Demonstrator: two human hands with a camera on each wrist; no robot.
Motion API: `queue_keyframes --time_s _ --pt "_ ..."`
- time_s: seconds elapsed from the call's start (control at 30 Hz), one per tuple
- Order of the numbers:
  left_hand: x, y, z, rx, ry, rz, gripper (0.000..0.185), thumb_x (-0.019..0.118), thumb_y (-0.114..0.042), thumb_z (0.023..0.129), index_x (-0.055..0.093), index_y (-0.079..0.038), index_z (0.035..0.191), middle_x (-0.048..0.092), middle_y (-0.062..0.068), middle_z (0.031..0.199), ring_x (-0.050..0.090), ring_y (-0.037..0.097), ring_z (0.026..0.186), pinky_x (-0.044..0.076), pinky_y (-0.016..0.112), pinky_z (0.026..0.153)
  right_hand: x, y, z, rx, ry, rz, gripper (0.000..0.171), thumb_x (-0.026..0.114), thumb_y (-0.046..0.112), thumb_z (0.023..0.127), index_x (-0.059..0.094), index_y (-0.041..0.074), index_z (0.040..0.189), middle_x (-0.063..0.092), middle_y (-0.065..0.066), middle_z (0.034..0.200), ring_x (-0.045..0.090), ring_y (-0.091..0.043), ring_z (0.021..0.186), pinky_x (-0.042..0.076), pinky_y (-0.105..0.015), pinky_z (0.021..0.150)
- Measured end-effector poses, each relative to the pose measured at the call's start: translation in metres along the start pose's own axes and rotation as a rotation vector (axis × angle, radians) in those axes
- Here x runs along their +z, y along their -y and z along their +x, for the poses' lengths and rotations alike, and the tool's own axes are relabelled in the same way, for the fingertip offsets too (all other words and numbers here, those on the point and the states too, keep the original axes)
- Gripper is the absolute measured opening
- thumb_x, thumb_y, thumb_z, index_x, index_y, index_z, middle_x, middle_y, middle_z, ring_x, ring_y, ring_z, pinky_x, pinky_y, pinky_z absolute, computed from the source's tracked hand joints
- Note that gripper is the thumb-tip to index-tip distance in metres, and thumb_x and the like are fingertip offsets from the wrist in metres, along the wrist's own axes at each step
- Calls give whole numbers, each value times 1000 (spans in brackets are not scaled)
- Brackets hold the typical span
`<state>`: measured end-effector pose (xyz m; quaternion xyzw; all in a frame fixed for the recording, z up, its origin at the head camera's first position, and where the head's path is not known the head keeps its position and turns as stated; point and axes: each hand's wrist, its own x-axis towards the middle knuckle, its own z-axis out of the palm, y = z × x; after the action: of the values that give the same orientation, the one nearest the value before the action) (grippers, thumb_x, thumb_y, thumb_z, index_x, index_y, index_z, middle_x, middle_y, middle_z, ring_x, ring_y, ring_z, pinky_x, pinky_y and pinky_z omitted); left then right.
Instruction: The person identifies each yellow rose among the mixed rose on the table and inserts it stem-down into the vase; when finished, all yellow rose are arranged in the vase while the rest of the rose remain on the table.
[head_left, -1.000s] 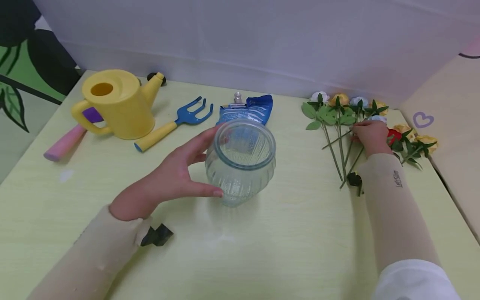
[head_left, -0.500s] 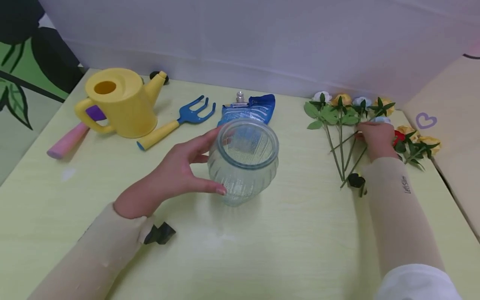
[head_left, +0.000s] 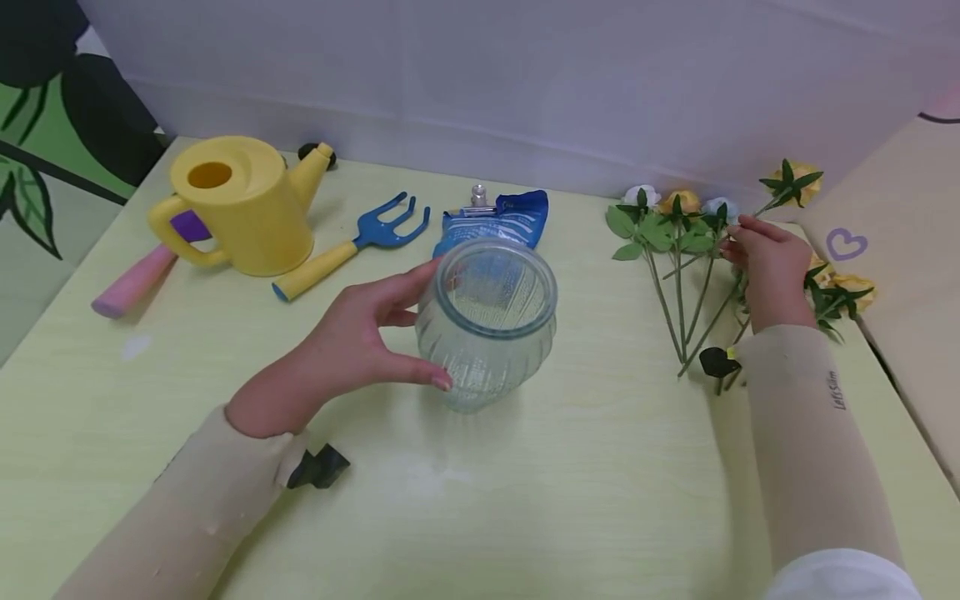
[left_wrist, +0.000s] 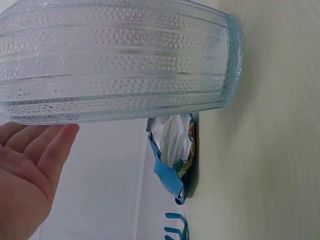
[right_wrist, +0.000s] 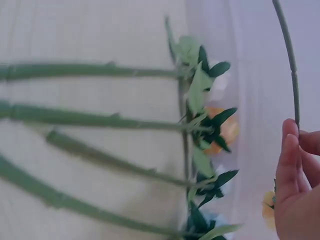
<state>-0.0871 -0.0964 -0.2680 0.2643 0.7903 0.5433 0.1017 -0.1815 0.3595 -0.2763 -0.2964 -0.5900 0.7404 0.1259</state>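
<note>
A: State of the left hand (head_left: 345, 337)?

B: Clamped on the ribbed glass jar (head_left: 487, 354) — thumb along the near side, fingers round the far side. The jar is near the middle of the table (head_left: 555, 483), mouth upward. The hold appears meant to steady it; whether the base bears fully on the surface, I cannot tell.

A: The right hand (head_left: 776, 271)?

B: Thumb and fingertips together, pinching a yellow rose (head_left: 804, 183) by the stem, at the right of the table. The light pinch presumably suits so thin a stem and spares the petals.

A: Reason for the flower layout?

B: The remaining roses (head_left: 660, 233) mostly lie heads to the back panel (head_left: 525, 92), stems toward the person — likely for easy reach.

A: Appearance?

B: Jar: clear, faintly blue, dimpled, thick-rimmed; the blue bag (head_left: 531, 208) behind shows through. Rose: yellow petals, green sepals, slender green stem.
</note>
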Motion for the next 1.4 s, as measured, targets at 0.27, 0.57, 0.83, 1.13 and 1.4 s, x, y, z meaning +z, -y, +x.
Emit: queue_keyframes --time_s 0.27,0.57,0.83,1.13,1.4 --pt "0 0 0 -4 -2 -10 99 87 -17 61 34 -21 144 42 -5 141 43 15 123 47 38 91 24 19 -25 -74 107 117 29 75 -1 73 69 4 101 57 -7 105 63 -17 64 54 -21 61" --pt "1 0 0 18 0 -12 98 87 -17 61 34 -21 144 44 -4 139 44 15 122 47 37 91 75 42 -91 -241 335 238 34 71 -10 74 65 -5 107 61 -15 102 62 -22 65 54 -24 60" --pt "0 -1 0 12 2 -16 97 86 -17 63 34 -22 144 45 -5 138 42 13 124 47 37 92 122 56 -154 -420 543 286 36 69 -11 75 62 -7 110 59 -19 103 59 -26 62 53 -27 63" --pt "2 0 1 -5 -3 -31 95 86 -16 63 35 -21 144 44 -2 139 43 16 123 46 38 92 154 43 -190 -552 742 -5 29 68 -5 79 68 1 108 58 -16 108 65 -27 74 53 -30 75" --pt "2 1 2 -10 13 -28 97 86 -22 62 34 -25 144 43 -8 139 44 12 122 46 36 92 158 29 -198 -630 974 -364 24 71 -1 79 70 2 102 62 -10 104 65 -22 82 52 -28 76"
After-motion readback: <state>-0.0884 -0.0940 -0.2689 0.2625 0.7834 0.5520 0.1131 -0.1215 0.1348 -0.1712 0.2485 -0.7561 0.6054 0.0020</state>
